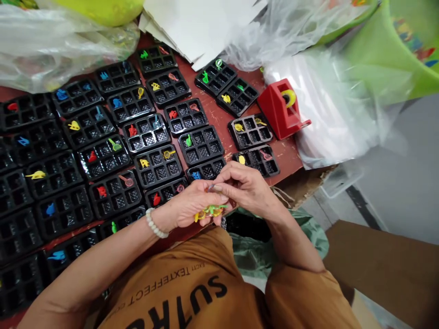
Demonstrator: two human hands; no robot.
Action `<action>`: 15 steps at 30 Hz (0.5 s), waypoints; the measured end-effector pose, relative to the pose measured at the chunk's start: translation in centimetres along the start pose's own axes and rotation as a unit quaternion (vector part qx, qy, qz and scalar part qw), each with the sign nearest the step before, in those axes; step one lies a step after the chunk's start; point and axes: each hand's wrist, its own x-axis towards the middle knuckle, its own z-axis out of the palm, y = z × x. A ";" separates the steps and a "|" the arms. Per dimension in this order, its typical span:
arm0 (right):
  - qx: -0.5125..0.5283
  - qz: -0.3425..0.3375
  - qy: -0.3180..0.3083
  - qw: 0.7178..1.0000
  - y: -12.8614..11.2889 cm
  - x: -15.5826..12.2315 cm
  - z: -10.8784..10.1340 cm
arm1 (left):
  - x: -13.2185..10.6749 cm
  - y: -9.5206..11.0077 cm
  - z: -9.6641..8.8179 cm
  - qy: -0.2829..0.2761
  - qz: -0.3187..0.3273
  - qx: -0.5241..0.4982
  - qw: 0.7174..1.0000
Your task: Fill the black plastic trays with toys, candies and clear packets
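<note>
My left hand, with a bead bracelet at the wrist, is closed around several small yellow and green plastic toy pieces that stick out below its fingers. Some have a round see-through head and a handle, like tiny rackets. My right hand meets it, thumb and fingertips pinched together over the left fingers. A small bluish tip shows there, too little to name. Just beyond the hands lie black six-compartment trays, each with one or two coloured toy pieces in its compartments. A blue piece sits in the nearest tray.
A red tape dispenser stands right of the trays. White sheets and plastic bags lie at the back. Clear bags and a green tub are at the right. A brown cardboard box is lower right.
</note>
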 end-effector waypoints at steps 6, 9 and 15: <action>-0.096 -0.021 -0.019 0.995 -0.1 1.4 0.1 | -0.4 0.4 -0.9 0.014 0.022 -0.006 1.000; -0.099 -0.065 -0.037 0.992 -0.3 2.1 0.0 | -0.6 0.7 -1.1 0.016 0.023 0.014 1.000; -0.077 -0.070 -0.068 0.992 -1.0 2.4 0.0 | -1.1 0.9 -0.9 0.019 0.003 -0.008 1.000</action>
